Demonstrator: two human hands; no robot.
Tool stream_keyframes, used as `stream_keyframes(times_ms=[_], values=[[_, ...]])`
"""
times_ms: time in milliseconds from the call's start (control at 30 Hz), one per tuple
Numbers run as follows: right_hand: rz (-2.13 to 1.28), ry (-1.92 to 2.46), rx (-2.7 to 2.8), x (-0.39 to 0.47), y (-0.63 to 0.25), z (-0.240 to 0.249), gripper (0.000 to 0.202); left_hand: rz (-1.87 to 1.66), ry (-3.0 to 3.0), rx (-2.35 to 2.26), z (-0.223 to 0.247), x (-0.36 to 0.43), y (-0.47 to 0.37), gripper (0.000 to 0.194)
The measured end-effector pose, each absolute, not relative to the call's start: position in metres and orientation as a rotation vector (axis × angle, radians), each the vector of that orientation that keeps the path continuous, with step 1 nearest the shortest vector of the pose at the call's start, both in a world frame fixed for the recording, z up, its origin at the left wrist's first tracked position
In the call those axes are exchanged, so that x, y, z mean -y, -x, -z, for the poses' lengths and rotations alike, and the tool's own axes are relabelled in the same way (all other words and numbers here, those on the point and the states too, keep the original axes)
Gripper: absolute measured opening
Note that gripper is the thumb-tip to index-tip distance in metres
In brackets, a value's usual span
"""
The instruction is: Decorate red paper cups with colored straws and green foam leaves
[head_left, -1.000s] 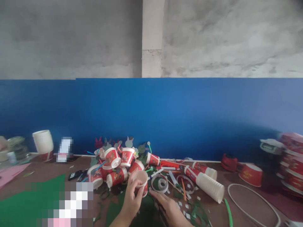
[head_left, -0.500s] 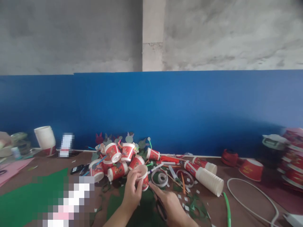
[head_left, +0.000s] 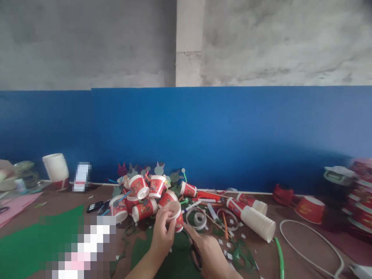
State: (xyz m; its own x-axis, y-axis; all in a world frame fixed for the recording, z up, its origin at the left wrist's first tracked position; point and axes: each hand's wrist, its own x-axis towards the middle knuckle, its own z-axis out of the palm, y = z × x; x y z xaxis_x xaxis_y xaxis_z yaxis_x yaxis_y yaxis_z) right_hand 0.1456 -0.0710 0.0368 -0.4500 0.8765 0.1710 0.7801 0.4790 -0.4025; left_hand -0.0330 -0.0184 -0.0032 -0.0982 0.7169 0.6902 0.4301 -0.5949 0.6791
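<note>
Cup pile: eleven o'clock, on our table
Nested cups: our two o'clock
Cable: three o'clock
Wall: twelve o'clock, behind

Both bare forearms reach in from below — the bare left hand upright with fingers curled and thumb raised, the bare right hand lower, its index finger stretched towards the left, other fingers bent.

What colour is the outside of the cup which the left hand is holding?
Red with a white rim; the head view shows the cup best.
</note>
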Motion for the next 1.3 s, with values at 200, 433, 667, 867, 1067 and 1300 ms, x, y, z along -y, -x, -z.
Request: stream_keyframes(times_ms=[200, 433, 667, 867, 1067, 1300], values=[[-0.309, 1.423, 2.419, 0.071, -0.145, -0.037, 0.074, -1.748, -2.112, -1.313, 0.006, 0.016, 0.034, 0.009], [-0.224, 1.419, 2.454, 0.071, -0.147, -0.034, 0.078, -1.759, -2.157, -1.317, 0.002, 0.019, 0.034, 0.009], [-0.204, 1.432, 2.471, 0.071, -0.146, -0.034, 0.080, -1.792, -2.161, -1.343, 0.003, 0.018, 0.034, 0.007], [-0.274, 1.436, 2.439, 0.071, -0.147, -0.035, 0.075, -1.817, -2.211, -1.340, 0.005, 0.018, 0.034, 0.007], [-1.008, 1.338, 1.900, 0.067, -0.142, -0.033, 0.052, -1.775, -2.239, -1.347, 0.003, 0.020, 0.034, 0.007], [-1.572, 1.307, 1.513, 0.058, -0.143, -0.042, 0.052, -1.748, -2.261, -1.316, -0.001, 0.022, 0.033, 0.006]])
